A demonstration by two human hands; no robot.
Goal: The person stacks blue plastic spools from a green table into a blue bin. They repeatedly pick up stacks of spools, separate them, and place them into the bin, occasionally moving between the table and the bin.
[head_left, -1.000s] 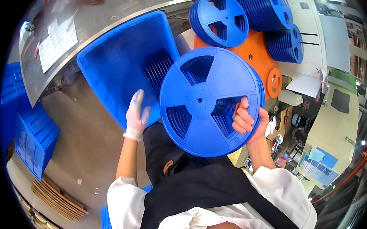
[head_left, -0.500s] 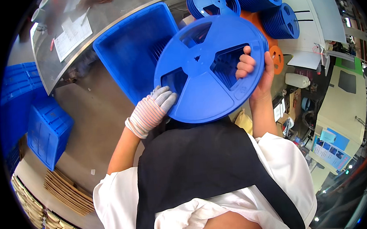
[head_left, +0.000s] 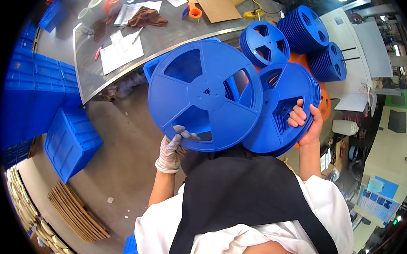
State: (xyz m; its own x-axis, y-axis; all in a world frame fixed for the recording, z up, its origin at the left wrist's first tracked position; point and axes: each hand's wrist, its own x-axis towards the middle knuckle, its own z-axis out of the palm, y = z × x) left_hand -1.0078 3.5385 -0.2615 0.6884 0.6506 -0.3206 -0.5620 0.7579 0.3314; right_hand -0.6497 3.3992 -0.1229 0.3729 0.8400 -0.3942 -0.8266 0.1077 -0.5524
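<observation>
A single large blue plastic reel (head_left: 206,92) with wide cut-out windows is held up in front of me. My left hand (head_left: 173,149), in a pale striped glove, is closed on its lower left rim, fingers through a window. On the right, my bare right hand (head_left: 308,121) grips the edge of a stack of similar blue reels (head_left: 269,130), fingers hooked through a window. The lifted reel overlaps the left part of this stack. Behind it, a blue bin (head_left: 149,69) is mostly hidden.
Further stacks of smaller blue reels (head_left: 264,43) stand at the back right, with an orange reel (head_left: 324,104) nearby. A metal-topped table (head_left: 86,73) carries papers, a brown cloth (head_left: 148,17) and cardboard (head_left: 215,4). Blue crates (head_left: 73,140) stand at left.
My left hand has gone from touching the stack's edge to holding one reel apart, up and left of the others. The stack in my right hand appears lower and further right as the view shifted.
</observation>
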